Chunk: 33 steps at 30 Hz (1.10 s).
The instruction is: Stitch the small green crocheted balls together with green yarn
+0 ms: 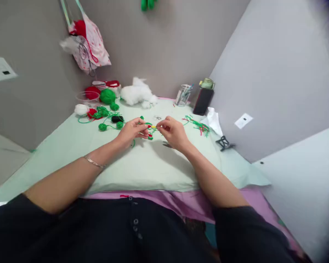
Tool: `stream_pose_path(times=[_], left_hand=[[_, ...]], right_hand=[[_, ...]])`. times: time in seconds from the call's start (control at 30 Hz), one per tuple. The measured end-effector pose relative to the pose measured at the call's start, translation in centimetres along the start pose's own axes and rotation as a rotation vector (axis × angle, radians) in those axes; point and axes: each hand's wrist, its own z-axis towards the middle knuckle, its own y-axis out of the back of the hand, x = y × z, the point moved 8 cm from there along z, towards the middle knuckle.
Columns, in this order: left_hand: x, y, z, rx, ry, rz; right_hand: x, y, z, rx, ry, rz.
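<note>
Bright, diffuse light; soft shadows on the cloth [142,170]; right edge apparently blurred.

on table [153,173] | yarn ball [107,96] left | stuffing [137,93] behind left hand [132,132] | phone [203,102] right

A single view is supplied by a head-worn camera. The lens is aimed forward and down from above the wearer's black shirt [98,233], which is cut by the lower edge. The left hand [133,130] and right hand [173,133] are framed nearby, around the centre; the table [142,170] is viewed obliquely, with the back wall [170,47] farther off.
</note>
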Motion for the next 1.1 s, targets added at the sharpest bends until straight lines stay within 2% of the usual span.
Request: stream_pose_path(times=[0.4,0.7,0.87,1.1], left_hand=[[-0.5,-0.3,-0.4,0.032,-0.09,0.117],[-0.5,-0.6,-0.3,0.093,-0.061,0.043],[-0.5,-0.9,-0.4,0.132,-0.03,-0.006],[-0.5,-0.6,-0.2,0.123,-0.018,-0.086]], right_hand=[[-0.3,-0.2,0.0,0.052,-0.042,-0.025],[-1.1,0.2,0.2,0.021,-0.131,0.206],[-1.2,-0.1,0.3,0.057,-0.159,0.348],[-1.6,-0.4,0.5,0.115,-0.214,0.512]])
